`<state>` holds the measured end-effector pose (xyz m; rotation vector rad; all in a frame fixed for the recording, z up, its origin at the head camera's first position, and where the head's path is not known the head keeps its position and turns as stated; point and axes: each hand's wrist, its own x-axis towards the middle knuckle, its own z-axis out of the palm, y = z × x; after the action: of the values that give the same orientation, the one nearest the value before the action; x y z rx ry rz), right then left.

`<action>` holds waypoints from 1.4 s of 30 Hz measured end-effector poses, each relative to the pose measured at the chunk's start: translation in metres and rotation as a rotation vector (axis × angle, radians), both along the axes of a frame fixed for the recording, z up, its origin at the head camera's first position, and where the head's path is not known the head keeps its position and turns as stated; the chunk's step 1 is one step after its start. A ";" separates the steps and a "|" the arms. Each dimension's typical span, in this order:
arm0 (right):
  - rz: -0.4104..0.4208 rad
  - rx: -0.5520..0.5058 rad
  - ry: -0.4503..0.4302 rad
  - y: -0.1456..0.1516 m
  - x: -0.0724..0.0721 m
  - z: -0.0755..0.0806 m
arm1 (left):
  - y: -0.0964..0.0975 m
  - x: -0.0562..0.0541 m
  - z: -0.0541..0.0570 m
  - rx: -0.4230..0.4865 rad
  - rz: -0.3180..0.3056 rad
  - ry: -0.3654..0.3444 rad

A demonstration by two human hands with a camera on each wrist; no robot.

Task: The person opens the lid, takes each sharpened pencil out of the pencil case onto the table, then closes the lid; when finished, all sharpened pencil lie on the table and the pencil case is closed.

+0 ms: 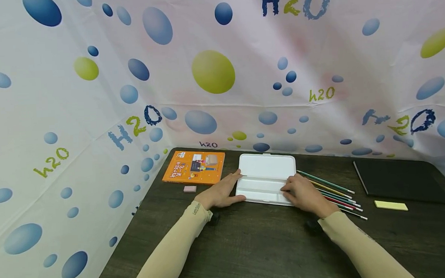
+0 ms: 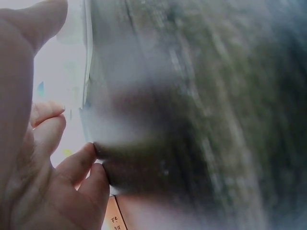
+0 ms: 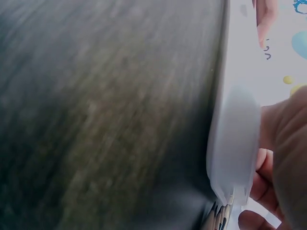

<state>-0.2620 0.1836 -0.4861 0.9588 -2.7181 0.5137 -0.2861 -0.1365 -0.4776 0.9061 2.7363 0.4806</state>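
A white pencil case (image 1: 259, 185) lies on the table with its lid (image 1: 267, 165) folded back, showing long compartments inside. At its left end rests my left hand (image 1: 220, 191), fingers fairly straight and spread, the thumb along the near left corner. My right hand (image 1: 303, 192) is at the other end, fingers curled over the right side, with thumb and fingertips reaching into the tray. In the right wrist view, the thumb passes behind the case's near wall (image 3: 235, 139) and the fingers bend at its end. Several pencils (image 1: 336, 188) lie fanned just right of this hand.
An orange book (image 1: 195, 167) and a pink eraser (image 1: 190, 189) lie left of the case. To the right are a black flat folder-like object (image 1: 399, 181) and a yellow sticky-note pad (image 1: 391, 205). A patterned curtain (image 1: 214, 114) hangs behind the dark table (image 1: 242, 246).
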 end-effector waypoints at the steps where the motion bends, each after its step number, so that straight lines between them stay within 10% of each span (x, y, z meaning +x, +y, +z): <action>1: -0.002 0.001 -0.001 0.000 0.000 0.000 | 0.000 0.000 0.000 0.001 0.001 -0.001; 42: -0.027 -0.175 -0.283 0.006 -0.003 0.007 | -0.001 0.001 0.002 0.008 -0.012 0.010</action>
<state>-0.2645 0.1894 -0.4787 0.8603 -2.8620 0.9299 -0.2847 -0.1374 -0.4760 0.9294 2.7380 0.4861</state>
